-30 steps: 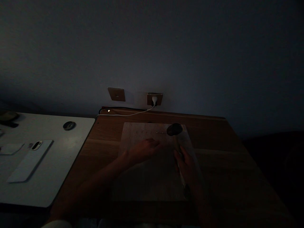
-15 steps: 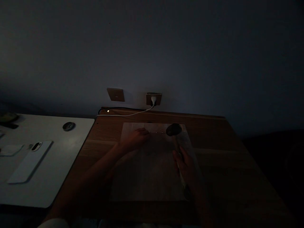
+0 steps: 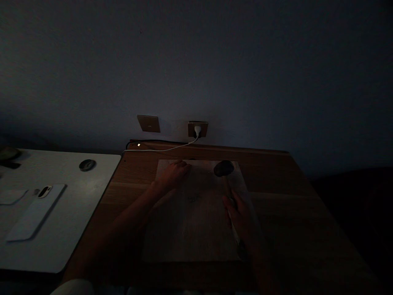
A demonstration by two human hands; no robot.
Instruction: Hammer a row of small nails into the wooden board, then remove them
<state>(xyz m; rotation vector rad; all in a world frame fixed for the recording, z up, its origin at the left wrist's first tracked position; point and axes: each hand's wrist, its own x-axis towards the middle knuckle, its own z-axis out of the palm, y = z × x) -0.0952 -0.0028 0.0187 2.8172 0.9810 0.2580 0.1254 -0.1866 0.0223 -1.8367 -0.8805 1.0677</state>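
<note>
In dim light, a person's right hand (image 3: 241, 211) grips a mallet (image 3: 223, 168) by the handle, its dark head at the far right of a board (image 3: 196, 229) on a wooden table (image 3: 285, 213). The left hand (image 3: 176, 173) curls at far left; whether it holds anything, one cannot tell.

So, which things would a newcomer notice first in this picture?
Probably the mallet's dark head, near the far right corner of the pale board, its handle in the grip of the right hand. Then, perhaps, the tiny bright spot by the wooden table's back left corner, and the light-coloured phone on the white table at left.
</note>
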